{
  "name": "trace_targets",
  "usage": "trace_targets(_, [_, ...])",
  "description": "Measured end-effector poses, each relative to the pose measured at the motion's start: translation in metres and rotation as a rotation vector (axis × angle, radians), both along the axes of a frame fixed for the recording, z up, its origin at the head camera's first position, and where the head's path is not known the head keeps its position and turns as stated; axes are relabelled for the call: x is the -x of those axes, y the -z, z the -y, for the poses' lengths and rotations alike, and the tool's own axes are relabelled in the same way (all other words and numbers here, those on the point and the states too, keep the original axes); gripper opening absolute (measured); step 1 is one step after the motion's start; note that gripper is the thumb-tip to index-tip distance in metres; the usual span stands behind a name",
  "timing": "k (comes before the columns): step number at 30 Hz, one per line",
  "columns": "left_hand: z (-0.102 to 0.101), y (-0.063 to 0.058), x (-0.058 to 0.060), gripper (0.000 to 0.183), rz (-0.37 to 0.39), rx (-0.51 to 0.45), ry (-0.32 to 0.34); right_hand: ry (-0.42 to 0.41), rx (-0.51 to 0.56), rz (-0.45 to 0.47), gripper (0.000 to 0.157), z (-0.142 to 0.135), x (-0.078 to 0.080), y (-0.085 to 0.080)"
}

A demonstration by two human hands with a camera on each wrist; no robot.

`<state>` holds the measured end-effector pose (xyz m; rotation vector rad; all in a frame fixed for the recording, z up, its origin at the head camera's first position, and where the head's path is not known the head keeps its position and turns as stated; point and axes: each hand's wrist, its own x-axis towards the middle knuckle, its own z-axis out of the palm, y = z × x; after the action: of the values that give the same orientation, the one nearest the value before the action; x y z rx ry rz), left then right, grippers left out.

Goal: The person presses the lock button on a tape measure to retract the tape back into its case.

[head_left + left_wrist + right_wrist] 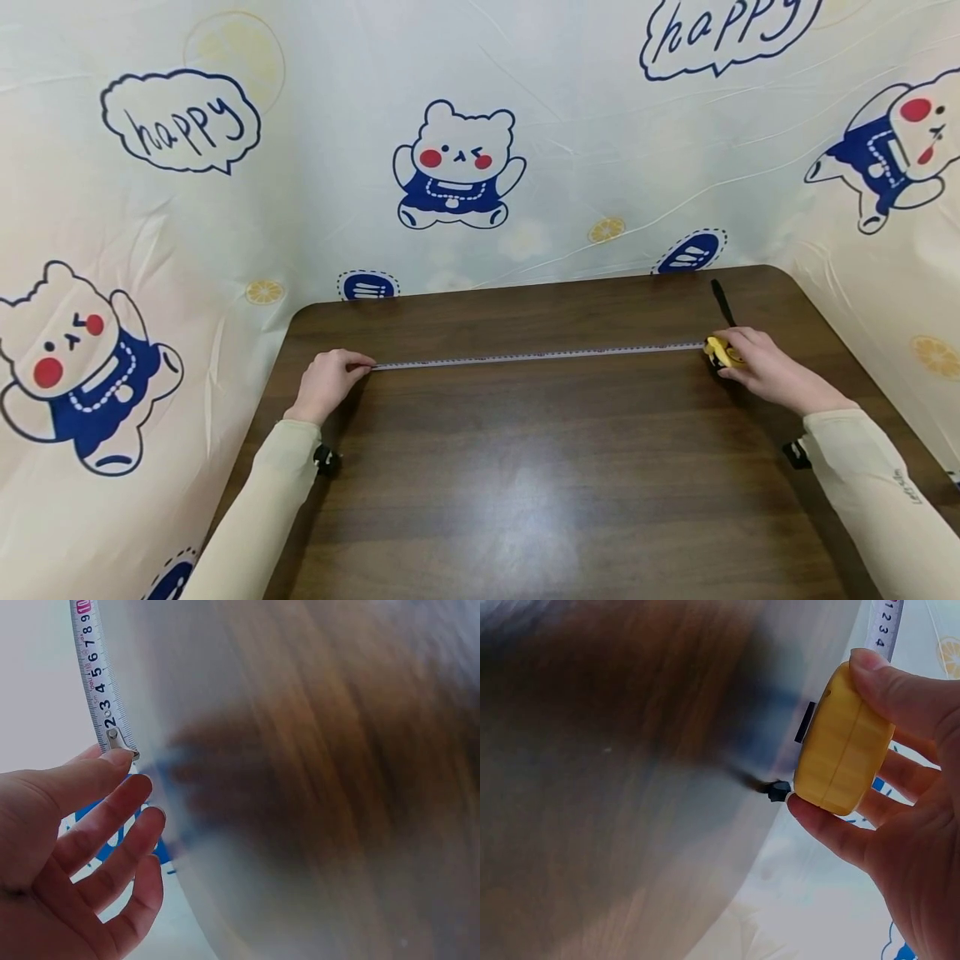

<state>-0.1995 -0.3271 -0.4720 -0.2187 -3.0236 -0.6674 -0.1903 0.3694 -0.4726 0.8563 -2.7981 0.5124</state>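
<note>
Head view: stretched tape blade (pixel 540 356), pinching with left hand (pixel 326 387), gripping yellow case (pixel 840 742) in right hand (pixel 767 368); likely needed steadying next.

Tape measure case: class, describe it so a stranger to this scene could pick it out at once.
On the brown table, look toward the far right corner, where the right hand grips something. That is the tape measure case: rounded and yellow, unlike the pale blade leaving it and the black strap beyond.

The yellow tape measure (pixel 841 742) has its pale blade (pixel 536 357) extended.
</note>
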Motion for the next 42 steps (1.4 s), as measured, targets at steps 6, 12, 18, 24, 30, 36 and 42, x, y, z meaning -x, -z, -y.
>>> trace_targets(6, [-0.003, 0.002, 0.0, 0.015, 0.001, 0.001, -0.003, -0.006, 0.005, -0.014, 0.057, 0.001, 0.001, 0.001])
trace_targets(12, [-0.004, 0.002, 0.0, 0.014, 0.002, 0.004, -0.004, 0.005, -0.001, 0.019, 0.057, 0.0, 0.0, 0.0])
trace_targets(18, [-0.002, 0.002, 0.0, 0.015, 0.019, -0.005, -0.001, 0.002, -0.003, 0.033, 0.057, 0.001, -0.002, -0.001])
trace_targets(24, [0.0, 0.005, 0.0, 0.015, 0.012, -0.016, 0.011, -0.002, -0.006, 0.025, 0.056, 0.003, -0.003, -0.003])
trace_targets(30, [-0.003, 0.004, 0.0, 0.015, 0.019, -0.037, 0.022, -0.017, -0.004, 0.022, 0.055, 0.007, -0.002, -0.005])
trace_targets(36, [-0.007, 0.002, 0.0, 0.016, 0.038, -0.035, 0.012, -0.021, -0.001, 0.037, 0.054, 0.013, -0.002, -0.006])
trace_targets(42, [-0.009, 0.002, -0.001, 0.015, 0.034, -0.031, 0.015, -0.024, -0.006, 0.044, 0.054, 0.017, -0.002, -0.008])
